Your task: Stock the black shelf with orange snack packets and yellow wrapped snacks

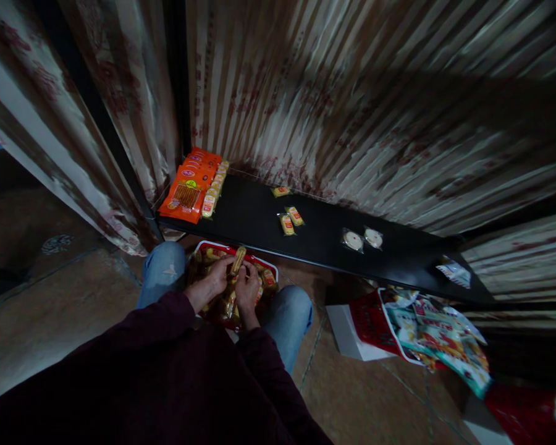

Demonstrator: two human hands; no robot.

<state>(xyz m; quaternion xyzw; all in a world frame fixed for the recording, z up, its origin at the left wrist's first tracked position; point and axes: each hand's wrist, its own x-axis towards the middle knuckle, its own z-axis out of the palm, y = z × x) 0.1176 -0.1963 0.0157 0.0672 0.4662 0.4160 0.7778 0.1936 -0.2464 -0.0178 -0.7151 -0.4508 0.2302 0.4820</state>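
A small wrapped yellow snack cake (238, 260) stands up between my two hands, over the red basket (273, 267) between my knees. My left hand (217, 277) has its fingers closed at the snack's left side. Against its lower right side, my right hand (247, 288) is closed too, with fingers bent. Many more snacks in shiny yellow wrappers (269, 278) fill the basket below, partly covered by my hands and forearms.
A black shelf (250, 216) holds orange snack packs (189, 185), a row of small yellow packs (214, 191), loose yellow packs (287, 224), two round white packs (353, 240) and a striped wrapper (454, 272). Right of my knee stands a red basket of bags (445, 334). Curtains (306, 93) hang behind.
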